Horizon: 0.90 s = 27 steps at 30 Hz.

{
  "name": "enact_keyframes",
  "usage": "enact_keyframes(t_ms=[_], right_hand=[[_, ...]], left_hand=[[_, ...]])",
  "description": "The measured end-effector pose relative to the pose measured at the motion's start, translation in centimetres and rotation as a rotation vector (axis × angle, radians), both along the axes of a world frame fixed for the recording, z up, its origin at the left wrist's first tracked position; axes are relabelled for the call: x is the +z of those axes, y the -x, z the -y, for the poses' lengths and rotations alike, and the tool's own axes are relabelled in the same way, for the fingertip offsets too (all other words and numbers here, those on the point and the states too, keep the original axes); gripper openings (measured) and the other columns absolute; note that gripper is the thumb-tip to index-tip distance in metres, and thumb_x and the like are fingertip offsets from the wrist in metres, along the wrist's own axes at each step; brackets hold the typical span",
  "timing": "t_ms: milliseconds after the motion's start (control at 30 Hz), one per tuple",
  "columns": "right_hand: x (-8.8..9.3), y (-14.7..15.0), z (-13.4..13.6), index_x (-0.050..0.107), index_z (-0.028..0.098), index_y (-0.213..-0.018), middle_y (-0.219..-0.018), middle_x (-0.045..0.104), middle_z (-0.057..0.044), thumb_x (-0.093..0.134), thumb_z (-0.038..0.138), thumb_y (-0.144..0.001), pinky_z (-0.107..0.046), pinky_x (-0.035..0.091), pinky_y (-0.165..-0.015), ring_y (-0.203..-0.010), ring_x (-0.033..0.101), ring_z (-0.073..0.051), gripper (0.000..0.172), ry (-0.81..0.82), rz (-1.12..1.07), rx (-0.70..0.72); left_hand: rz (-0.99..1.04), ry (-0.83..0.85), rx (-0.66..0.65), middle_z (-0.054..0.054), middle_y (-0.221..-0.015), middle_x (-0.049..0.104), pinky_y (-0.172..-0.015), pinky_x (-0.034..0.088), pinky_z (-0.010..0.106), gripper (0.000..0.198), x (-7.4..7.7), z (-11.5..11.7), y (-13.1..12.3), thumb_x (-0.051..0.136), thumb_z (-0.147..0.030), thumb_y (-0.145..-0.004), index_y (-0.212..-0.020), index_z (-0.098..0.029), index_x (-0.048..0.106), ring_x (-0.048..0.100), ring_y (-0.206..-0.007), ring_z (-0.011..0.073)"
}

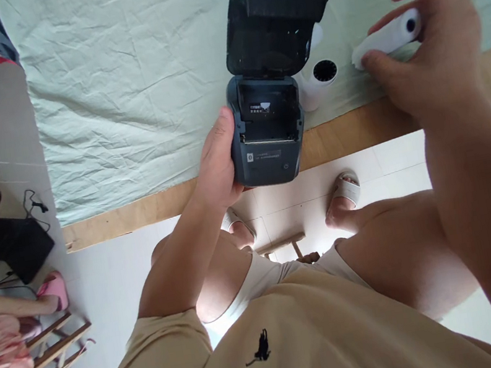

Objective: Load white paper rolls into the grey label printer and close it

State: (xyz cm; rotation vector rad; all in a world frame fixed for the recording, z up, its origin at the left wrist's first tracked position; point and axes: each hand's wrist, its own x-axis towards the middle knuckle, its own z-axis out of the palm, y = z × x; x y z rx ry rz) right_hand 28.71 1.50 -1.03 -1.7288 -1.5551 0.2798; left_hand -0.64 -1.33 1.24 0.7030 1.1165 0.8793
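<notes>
My left hand (219,166) grips the left side of a dark portable label printer (268,136) at the table's front edge. Its lid (278,15) stands raised, and the paper bay looks bare inside, with a small label on its back wall. Off to the right, my right hand (434,45) holds a white paper roll (388,37) by its ends, thumb below and fingers behind. The roll's dark core hole faces right. Close to the printer's right side, another white roll (316,87) with a wide black core sits on the cloth.
A wrinkled pale green cloth (126,91) covers the table, whose wooden edge (350,132) shows in front. On the left floor are a black box (1,243), tangled cables and a wooden stool (57,353). A person in a pink sandal (54,291) sits there.
</notes>
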Motion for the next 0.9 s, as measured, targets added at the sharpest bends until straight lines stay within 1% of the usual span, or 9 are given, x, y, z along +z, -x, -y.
enact_keyframes(t_ms=[100,200,300,400,467,567,700,800,900], right_hand=[[0.2,0.5,-0.4,0.057,0.03,-0.137,-0.116,0.082,-0.005,0.081,0.007,-0.074,-0.043,0.055,-0.089,-0.092,0.069,-0.021,0.071,0.14,0.071,-0.056],[0.6,0.3,-0.4,0.052,0.032,-0.144,-0.126,0.079,-0.008,0.085,0.012,-0.073,-0.051,0.057,-0.098,-0.108,0.072,-0.027,0.081,0.187,0.107,-0.035],[1.4,0.4,0.8,0.058,0.032,-0.139,-0.139,0.072,-0.008,0.083,0.018,-0.076,-0.056,0.056,-0.11,-0.132,0.069,-0.032,0.069,-0.087,0.153,0.091],[1.7,2.0,2.5,0.061,0.035,-0.135,-0.127,0.07,-0.005,0.069,0.029,-0.091,-0.053,0.059,-0.097,-0.116,0.072,-0.029,0.044,-0.353,0.187,0.217],[1.3,3.7,3.1,0.057,0.035,-0.139,-0.129,0.065,-0.007,0.067,0.036,-0.097,-0.051,0.061,-0.091,-0.112,0.072,-0.028,0.043,-0.284,0.156,0.291],[0.3,5.6,2.9,0.051,0.034,-0.146,-0.148,0.055,-0.012,0.075,0.039,-0.095,-0.054,0.063,-0.1,-0.134,0.066,-0.034,0.057,-0.081,0.104,0.324],[-0.7,6.0,2.0,0.047,0.032,-0.147,-0.133,0.067,-0.011,0.077,0.026,-0.084,-0.056,0.062,-0.107,-0.124,0.068,-0.031,0.07,0.009,0.052,0.288],[-0.6,5.7,2.1,0.051,0.032,-0.14,-0.127,0.073,-0.008,0.07,0.022,-0.085,-0.053,0.062,-0.104,-0.111,0.071,-0.028,0.058,-0.012,0.046,0.261],[-0.3,5.6,2.5,0.06,0.029,-0.126,-0.129,0.071,-0.012,0.073,0.025,-0.084,-0.053,0.06,-0.108,-0.118,0.071,-0.031,0.044,-0.056,0.083,0.271]], left_hand=[[0.081,-0.023,-0.022,0.003,-0.102,0.086,-0.084,0.072,0.029,0.068,-0.2,0.1,0.2,0.052,-0.086,-0.1,-0.12,-0.026,0.077,0.081,-0.13,0.0275],[0.113,-0.017,-0.036,0.001,-0.108,0.087,-0.092,0.073,0.03,0.061,-0.2,0.0,0.3,0.054,-0.081,-0.103,-0.118,-0.027,0.078,0.08,-0.133,0.0265],[0.096,-0.024,-0.019,0.0,-0.109,0.087,-0.095,0.074,0.033,0.061,-0.1,0.0,0.2,0.052,-0.082,-0.103,-0.115,-0.027,0.078,0.08,-0.135,0.0274],[0.079,-0.021,-0.035,0.001,-0.114,0.087,-0.097,0.074,0.033,0.066,0.2,0.0,0.0,0.05,-0.085,-0.101,-0.117,-0.027,0.078,0.078,-0.138,0.0289],[0.072,-0.013,-0.043,0.002,-0.115,0.087,-0.1,0.072,0.033,0.068,0.3,0.1,-0.1,0.049,-0.086,-0.102,-0.116,-0.027,0.078,0.077,-0.139,0.0291],[0.064,-0.019,-0.007,0.003,-0.106,0.087,-0.101,0.071,0.033,0.069,0.3,0.1,-0.2,0.046,-0.085,-0.103,-0.113,-0.024,0.078,0.078,-0.135,0.0281],[0.117,-0.001,0.007,0.003,-0.099,0.086,-0.09,0.073,0.031,0.063,0.2,0.1,-0.2,0.055,-0.083,-0.101,-0.109,-0.025,0.078,0.083,-0.122,0.0259],[0.158,-0.006,0.0,0.003,-0.096,0.086,-0.086,0.072,0.03,0.059,0.1,0.1,-0.2,0.058,-0.081,-0.101,-0.105,-0.025,0.079,0.084,-0.119,0.0255],[0.137,-0.011,-0.001,0.004,-0.093,0.085,-0.085,0.071,0.031,0.062,0.0,0.1,-0.1,0.054,-0.082,-0.102,-0.103,-0.024,0.078,0.083,-0.121,0.0283]])
